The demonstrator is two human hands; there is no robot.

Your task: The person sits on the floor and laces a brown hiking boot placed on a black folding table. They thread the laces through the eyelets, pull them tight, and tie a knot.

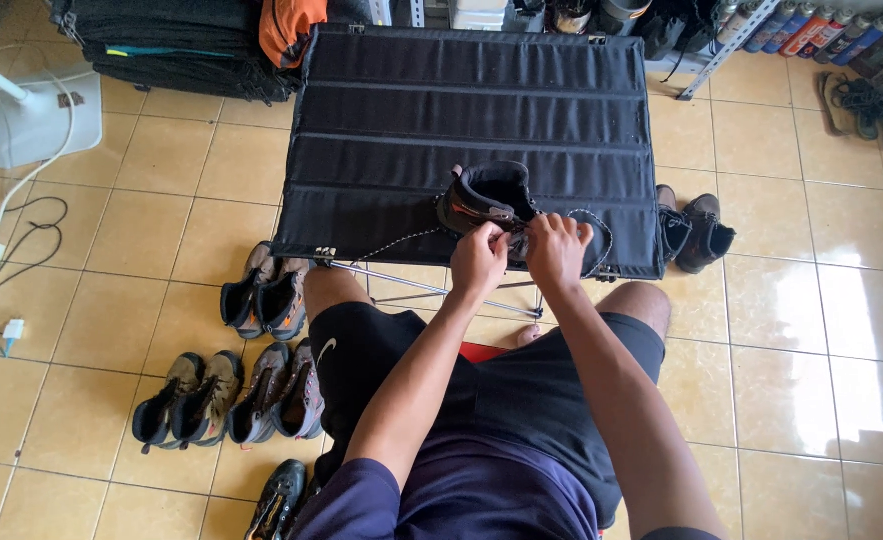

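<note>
We sit with the dark ankle-high hiking boot [486,200] on the black slatted folding table [391,120], left hand [478,258] and right hand [555,250] pinched closed on its speckled lace [391,243], keeping it taut.

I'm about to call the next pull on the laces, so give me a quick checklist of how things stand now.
1. Boot on the table: ok, near the front edge.
2. Left hand at the laces: ok.
3. Right hand at the laces: ok.
4. Loose lace free of snags: ok, trailing left across the table.
5. Knot state: cannot tell, hidden by fingers.
</note>
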